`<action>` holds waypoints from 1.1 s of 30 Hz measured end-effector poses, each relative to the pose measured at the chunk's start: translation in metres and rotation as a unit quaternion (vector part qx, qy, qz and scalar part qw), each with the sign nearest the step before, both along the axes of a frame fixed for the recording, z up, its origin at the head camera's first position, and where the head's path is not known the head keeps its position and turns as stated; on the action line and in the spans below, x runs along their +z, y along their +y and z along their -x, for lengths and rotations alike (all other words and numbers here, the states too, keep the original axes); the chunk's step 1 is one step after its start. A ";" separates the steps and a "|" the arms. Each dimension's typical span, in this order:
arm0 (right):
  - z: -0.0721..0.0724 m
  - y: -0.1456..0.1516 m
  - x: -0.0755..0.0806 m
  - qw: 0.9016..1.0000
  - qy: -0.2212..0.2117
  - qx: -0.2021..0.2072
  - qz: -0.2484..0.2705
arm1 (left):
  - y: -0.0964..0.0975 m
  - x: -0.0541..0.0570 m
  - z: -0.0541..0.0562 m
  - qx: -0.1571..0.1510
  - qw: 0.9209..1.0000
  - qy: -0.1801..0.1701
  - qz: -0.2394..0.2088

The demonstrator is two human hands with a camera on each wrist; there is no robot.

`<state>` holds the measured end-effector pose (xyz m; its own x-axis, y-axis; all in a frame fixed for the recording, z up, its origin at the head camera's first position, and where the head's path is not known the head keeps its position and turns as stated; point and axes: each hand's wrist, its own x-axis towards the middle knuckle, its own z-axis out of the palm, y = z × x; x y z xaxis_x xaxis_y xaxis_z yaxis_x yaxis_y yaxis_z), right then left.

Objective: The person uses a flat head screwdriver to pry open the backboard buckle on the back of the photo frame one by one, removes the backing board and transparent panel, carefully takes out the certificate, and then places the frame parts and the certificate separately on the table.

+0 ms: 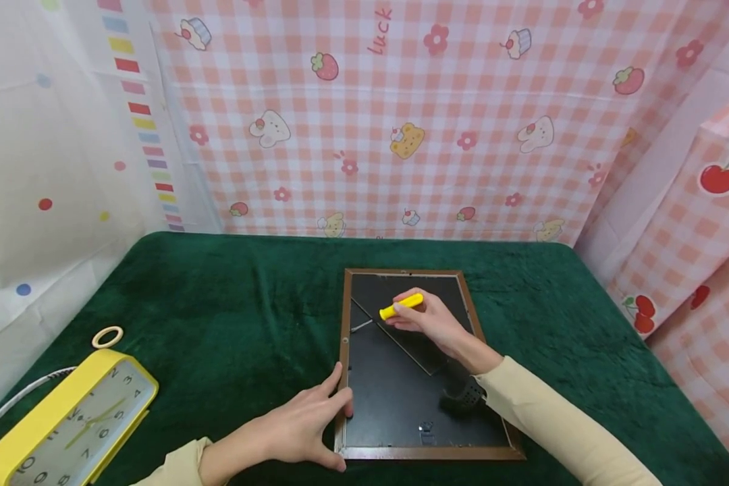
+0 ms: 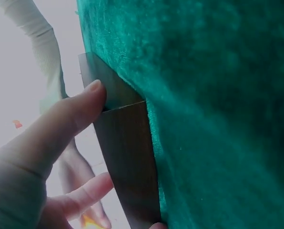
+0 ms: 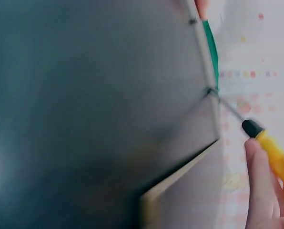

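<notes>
While the left hand (image 1: 304, 422) touches the brown frame (image 1: 431, 453) with spread fingers, the right hand (image 1: 439, 328) grips a yellow-handled screwdriver (image 1: 402, 306) above it.

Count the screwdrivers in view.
1: the yellow-handled screwdriver, held in the right hand, its tip at the left rail of the brown frame. Another could be hidden under the right arm.

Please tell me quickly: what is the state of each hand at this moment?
Left hand: open and spread, touching the picture frame at one corner.
Right hand: closed, holding the yellow-handled screwdriver.
</notes>
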<state>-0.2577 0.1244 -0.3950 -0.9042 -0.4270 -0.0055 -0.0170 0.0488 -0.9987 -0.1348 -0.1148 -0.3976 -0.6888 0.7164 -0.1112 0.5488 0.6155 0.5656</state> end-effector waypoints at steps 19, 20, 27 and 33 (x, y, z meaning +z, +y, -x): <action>-0.018 -0.058 0.039 0.922 0.292 -0.057 -0.247 | 0.000 0.002 0.000 0.002 1.000 -0.026 -0.005; -0.019 -0.061 0.039 0.918 0.301 -0.059 -0.251 | 0.000 0.002 0.000 0.002 1.000 -0.027 -0.004; -0.021 -0.075 0.042 0.895 0.347 -0.060 -0.273 | -0.001 0.002 0.001 0.006 1.000 -0.029 0.002; -0.023 -0.082 0.044 0.887 0.365 -0.052 -0.279 | -0.001 0.002 0.001 0.001 1.000 -0.021 0.002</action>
<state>-0.2344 0.0429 -0.3511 -0.7880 -0.4565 0.4130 -0.6155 0.5702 -0.5441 -0.1355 -0.1157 -0.3954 -0.6846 0.7148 -0.1427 0.5232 0.6182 0.5866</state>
